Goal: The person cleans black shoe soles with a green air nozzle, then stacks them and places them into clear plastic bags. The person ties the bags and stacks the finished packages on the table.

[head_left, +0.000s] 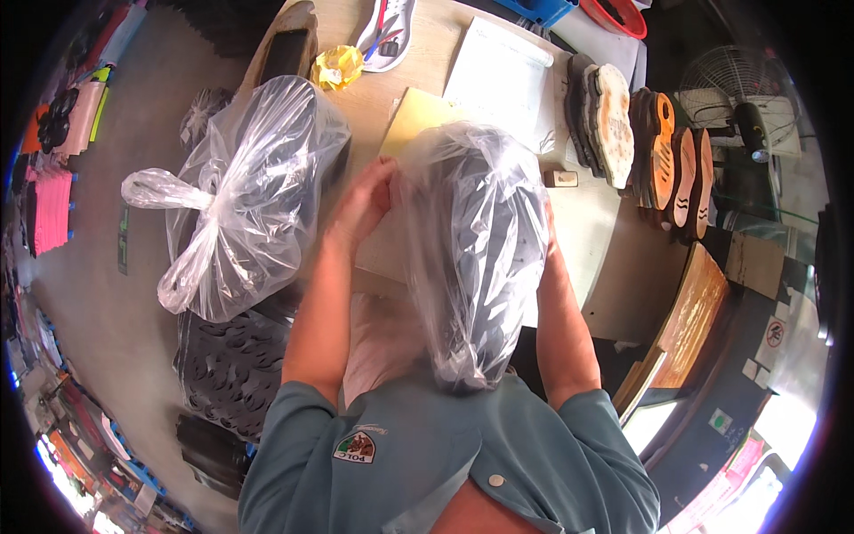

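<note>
In front of my chest stands a clear plastic bag (480,258) with dark grey pieces inside, their kind blurred by the wrinkled film. My left hand (366,198) is at the bag's upper left side, its fingers curled in against the film. On the opposite side, my right hand (551,227) rests along the bag's edge, with its fingers mostly hidden behind it. To the left lies a second clear plastic bag (258,196), knotted and filled with dark pieces. Beneath the bag in my hands, a yellow sheet (418,114) lies on the wooden table (427,53).
Shoe-sole shapes (614,125) stand stacked at the table's right, near a small block (561,179). Farther back are white paper (503,71), crumpled yellow paper (337,68) and a white sole (388,36). A fan (747,125) stands far right. Dark cut-out sheets (233,365) lie lower left.
</note>
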